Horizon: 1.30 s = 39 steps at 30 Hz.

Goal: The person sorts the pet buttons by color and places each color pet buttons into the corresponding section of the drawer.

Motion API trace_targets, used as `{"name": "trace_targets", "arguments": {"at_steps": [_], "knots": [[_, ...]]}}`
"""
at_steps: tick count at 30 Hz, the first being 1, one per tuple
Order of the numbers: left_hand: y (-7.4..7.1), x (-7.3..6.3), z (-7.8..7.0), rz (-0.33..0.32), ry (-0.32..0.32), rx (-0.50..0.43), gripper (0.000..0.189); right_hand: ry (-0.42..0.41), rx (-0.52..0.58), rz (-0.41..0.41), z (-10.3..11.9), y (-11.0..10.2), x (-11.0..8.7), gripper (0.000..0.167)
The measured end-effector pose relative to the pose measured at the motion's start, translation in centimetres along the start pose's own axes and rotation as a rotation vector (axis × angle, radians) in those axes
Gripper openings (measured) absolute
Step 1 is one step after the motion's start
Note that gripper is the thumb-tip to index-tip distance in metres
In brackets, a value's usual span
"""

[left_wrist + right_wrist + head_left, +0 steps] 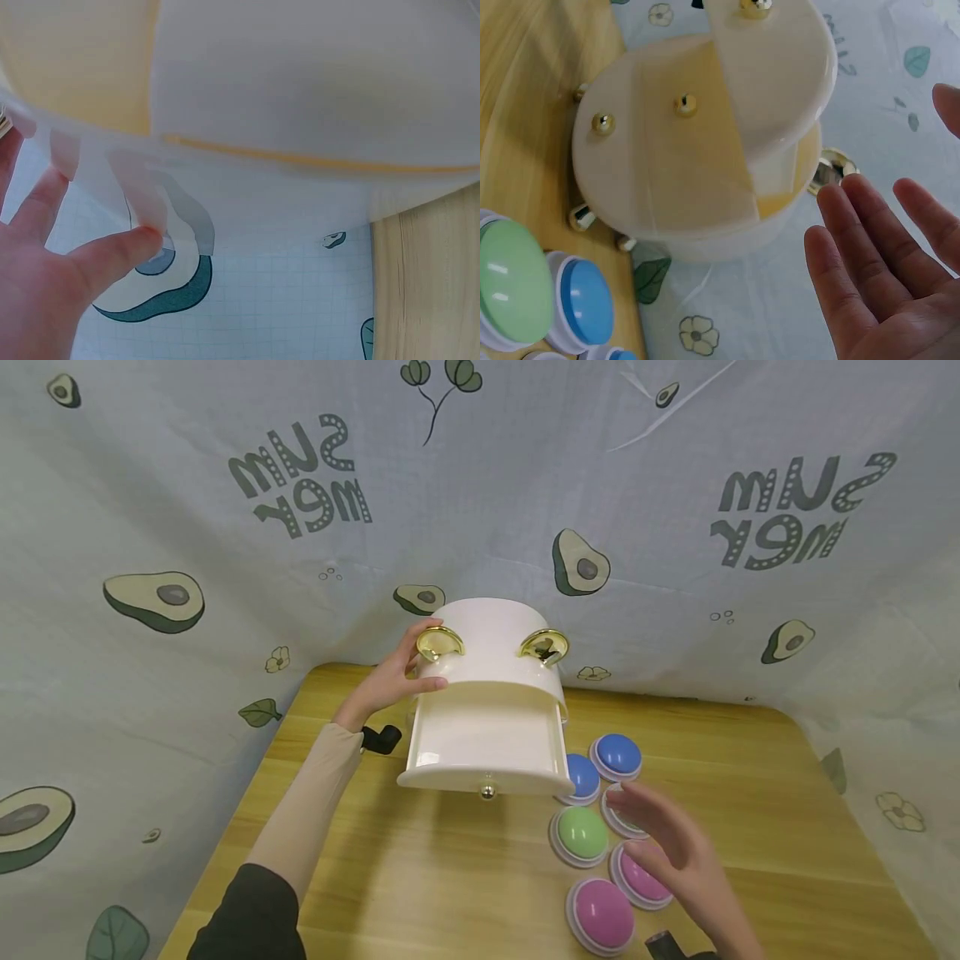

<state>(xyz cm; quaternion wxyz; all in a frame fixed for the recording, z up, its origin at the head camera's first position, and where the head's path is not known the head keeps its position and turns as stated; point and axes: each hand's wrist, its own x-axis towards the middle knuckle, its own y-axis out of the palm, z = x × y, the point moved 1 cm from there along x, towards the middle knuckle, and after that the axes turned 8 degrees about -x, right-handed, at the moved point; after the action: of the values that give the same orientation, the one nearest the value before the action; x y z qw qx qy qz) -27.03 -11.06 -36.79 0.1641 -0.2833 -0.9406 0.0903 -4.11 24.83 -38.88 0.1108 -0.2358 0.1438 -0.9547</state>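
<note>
A rounded white drawer box [495, 643] with two gold ear-shaped pieces stands at the table's back edge. Its upper drawer [491, 735] is pulled out, and only the white inside shows. My left hand [397, 672] rests on the box's left side, thumb at the front edge and fingers by the gold ear [440, 643]. In the left wrist view its spread fingertips touch the glossy wall. My right hand [686, 852] hovers over the push buttons with nothing in it, fingers extended in the right wrist view. It partly hides a pink button [641, 872] and a white-rimmed one [622, 814].
Right of the box lie several round buttons on white bases, among them a green one [582, 832], a blue one [618, 753] and a pink one [604, 913]. The wooden table [787, 827] meets an avocado-print cloth [645, 527] behind and at the sides.
</note>
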Motion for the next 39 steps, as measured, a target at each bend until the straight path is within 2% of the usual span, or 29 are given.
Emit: {"name": "trace_targets", "arguments": {"at_steps": [5,8,21,24,27,31,34,39], "knots": [[-0.1,-0.1,0.2,0.001,0.023,-0.016,0.083,0.124,-0.057,-0.010,-1.1,-0.5,-2.3,0.065],[-0.1,-0.2,0.3,0.004,0.032,-0.019,0.083,0.168,-0.086,0.000,-1.9,-0.6,-3.5,0.065],[0.1,-0.1,0.5,0.011,0.038,-0.026,0.084,0.288,-0.148,0.023,-4.8,0.0,-7.8,0.070],[0.1,-0.1,0.4,0.010,0.026,-0.030,0.085,0.300,-0.131,0.024,-5.8,0.5,-8.8,0.068],[0.2,-0.2,0.0,0.009,0.016,-0.036,0.085,0.255,-0.112,0.022,-7.0,1.1,-9.7,0.069],[0.5,-0.6,-1.6,0.015,0.004,-0.039,0.082,0.244,-0.056,0.052,-8.3,1.9,-10.8,0.070],[0.6,-0.8,-2.6,0.021,0.003,-0.040,0.079,0.347,-0.064,0.066,-8.4,2.4,-11.4,0.069],[0.7,-0.9,-2.9,0.018,0.003,-0.044,0.079,0.556,-0.103,0.018,-8.0,3.3,-11.8,0.075]]}}
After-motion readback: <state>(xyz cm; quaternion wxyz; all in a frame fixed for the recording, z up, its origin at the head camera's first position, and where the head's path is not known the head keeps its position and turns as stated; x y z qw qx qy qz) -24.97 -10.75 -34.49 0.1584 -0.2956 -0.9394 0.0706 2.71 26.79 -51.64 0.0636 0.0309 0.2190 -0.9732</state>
